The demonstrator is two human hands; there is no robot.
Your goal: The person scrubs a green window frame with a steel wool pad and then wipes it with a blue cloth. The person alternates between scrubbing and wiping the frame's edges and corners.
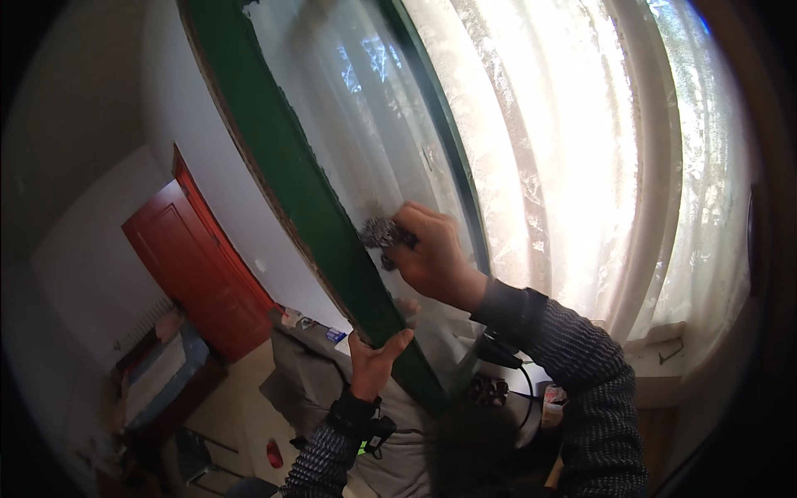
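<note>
Against the left hand [373, 363], the green window [357, 174] tilts lengthwise up-left.

Wiry, silvery strands of a metal-looking scouring pad [380, 233] contrast with smooth, reflective glass [357, 124] on my remote feed. I see satin paint on the green frame [320, 191], ragged along its edges, 2 coarse-knit sleeves [585, 357], sheer patterned lace curtains [564, 149], rumpled matt grey cloth [303, 365] and a red door [195, 257] with a soft sheen.
</note>
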